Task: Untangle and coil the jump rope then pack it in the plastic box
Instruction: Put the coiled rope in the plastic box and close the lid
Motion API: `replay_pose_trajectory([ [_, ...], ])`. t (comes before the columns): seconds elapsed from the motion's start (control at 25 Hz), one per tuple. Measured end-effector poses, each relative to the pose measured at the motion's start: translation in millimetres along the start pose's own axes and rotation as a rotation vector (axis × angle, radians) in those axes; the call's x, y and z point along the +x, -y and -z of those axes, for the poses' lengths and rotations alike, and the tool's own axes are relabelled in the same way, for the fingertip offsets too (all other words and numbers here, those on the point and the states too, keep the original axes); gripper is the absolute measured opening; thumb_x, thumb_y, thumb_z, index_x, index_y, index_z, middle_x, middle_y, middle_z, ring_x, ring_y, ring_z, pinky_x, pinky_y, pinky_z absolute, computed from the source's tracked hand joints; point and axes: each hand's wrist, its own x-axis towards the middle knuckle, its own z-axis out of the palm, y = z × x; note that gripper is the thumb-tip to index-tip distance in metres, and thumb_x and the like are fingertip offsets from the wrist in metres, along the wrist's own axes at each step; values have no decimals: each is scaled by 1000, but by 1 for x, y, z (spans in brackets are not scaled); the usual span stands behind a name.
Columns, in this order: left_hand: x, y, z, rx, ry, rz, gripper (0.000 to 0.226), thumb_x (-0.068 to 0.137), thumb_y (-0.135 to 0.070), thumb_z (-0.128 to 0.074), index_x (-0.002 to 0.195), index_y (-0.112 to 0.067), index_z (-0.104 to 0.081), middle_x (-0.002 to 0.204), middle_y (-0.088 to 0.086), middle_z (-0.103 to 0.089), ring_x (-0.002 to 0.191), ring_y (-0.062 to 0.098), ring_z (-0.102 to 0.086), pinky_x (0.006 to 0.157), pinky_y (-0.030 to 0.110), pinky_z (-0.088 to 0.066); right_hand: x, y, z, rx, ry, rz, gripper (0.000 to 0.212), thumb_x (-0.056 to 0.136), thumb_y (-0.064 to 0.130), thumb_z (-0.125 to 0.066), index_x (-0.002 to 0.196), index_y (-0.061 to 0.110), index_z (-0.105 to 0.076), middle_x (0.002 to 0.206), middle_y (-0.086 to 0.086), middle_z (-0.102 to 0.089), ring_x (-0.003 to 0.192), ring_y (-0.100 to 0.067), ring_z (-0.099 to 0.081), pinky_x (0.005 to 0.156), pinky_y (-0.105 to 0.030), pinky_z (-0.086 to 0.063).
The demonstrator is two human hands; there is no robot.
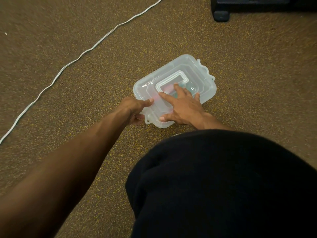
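The plastic box (175,83) stands on the brown carpet (103,83) with its lid (202,73) on top, and all places here are told from this box; it is translucent, and through the lid some pink and greenish shapes show inside, which I judge to be the jump rope already packed, though it is too blurred to be sure. The right hand (184,107) lies flat on the lid with the fingers spread, pressing down near the folding handle (171,79) in the lid's middle; the left hand (135,110) is at the near left corner of the box, its thumb on the lid edge and its fingers curled around the clasp (148,118) there, so it pinches the clasp and rim together. On the far right side of the box another clasp (205,69) shows; whether it is locked I cannot tell. A white cord (82,54) runs across the carpet well apart from the box, to its left and beyond; a black object's foot (221,15) stands far behind the box; a dark trouser knee (223,182) is near the box, on the person's side.

The step seems to be the closing of the lid. What can go wrong: if the rope bulges under the lid, the clasp may not catch, or it snaps only half; a loop could be trapped in the rim; also, pressing on one corner only may tilt the lid, so the far side lifts.
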Motion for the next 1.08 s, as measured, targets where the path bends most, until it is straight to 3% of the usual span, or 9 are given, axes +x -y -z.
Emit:
replay_pose_trajectory([
  [0.12, -3, -1, -2, -42, -28, -5, 42, 81, -31, -79, 109, -6, -60, 86, 9, -73, 63, 19, -72, 39, 25, -51, 0, -1, 0, 3, 2, -3, 97, 78, 73, -60, 155, 49, -6, 169, -11, 4, 154, -40, -4, 115, -73, -9],
  [0.24, -2, 0, -5, -49, -65, -16, 39, 82, -31, -78, 107, -6, -60, 87, 9, -72, 68, 21, -72, 39, 25, -53, 1, 0, -2, 8, 0, -3, 97, 78, 72, -61, 155, 48, -7, 169, -11, 3, 154, -41, -4, 115, -73, -9],
  [0.52, -2, 4, -13, -12, -146, -74, 43, 89, -37, -70, 118, -6, -60, 97, 11, -71, 81, 23, -72, 67, 40, -63, -1, 2, -1, 21, 5, -5, 96, 80, 70, -61, 156, 48, -6, 169, -11, 6, 154, -40, -1, 116, -72, -6],
  [0.6, -9, 10, -14, 214, -209, -122, 64, 87, -48, -67, 133, -6, -49, 116, 15, -66, 94, 30, -70, 78, 47, -60, -5, -1, 1, 59, 32, -5, 90, 84, 67, -61, 156, 47, -11, 169, -9, 5, 155, -37, -1, 118, -68, -5],
  [0.68, -18, -2, -10, 502, -302, -240, 81, 83, -53, -69, 144, -12, -36, 138, 19, -51, 111, 37, -61, 87, 51, -55, -11, -13, 12, 268, 35, -28, 76, 87, 60, -62, 154, 40, -31, 168, -7, -15, 153, -31, -20, 120, -59, -20],
  [0.72, -24, -16, -8, 597, -279, -343, 76, 84, -52, -69, 144, -15, -39, 139, 18, -52, 112, 35, -61, 88, 51, -54, -15, -21, 22, 423, 13, -46, 67, 89, 56, -63, 149, 35, -44, 162, -6, -34, 145, -27, -37, 116, -51, -33],
  [0.8, -44, -61, -13, 732, -68, -556, 55, 89, -47, -65, 134, -18, -55, 125, 13, -66, 100, 26, -66, 84, 43, -56, -33, -46, 47, 647, -74, -93, 48, 91, 48, -65, 135, 29, -61, 136, -3, -61, 120, -19, -59, 101, -38, -48],
  [0.92, -94, -133, -39, 909, 163, -802, 39, 92, -44, -62, 121, -18, -64, 101, 6, -73, 83, 18, -70, 73, 32, -53, -70, -83, 86, 728, -149, -151, 36, 92, 41, -67, 124, 26, -68, 117, -1, -68, 103, -13, -63, 85, -30, -50],
  [1.08, -147, -195, -97, 1063, 304, -919, 29, 92, -42, -63, 114, -23, -64, 94, -2, -68, 79, 13, -66, 63, 28, -46, -123, -129, 128, 784, -207, -224, 33, 92, 37, -68, 122, 22, -69, 115, -1, -72, 101, -14, -67, 92, -35, -54],
])
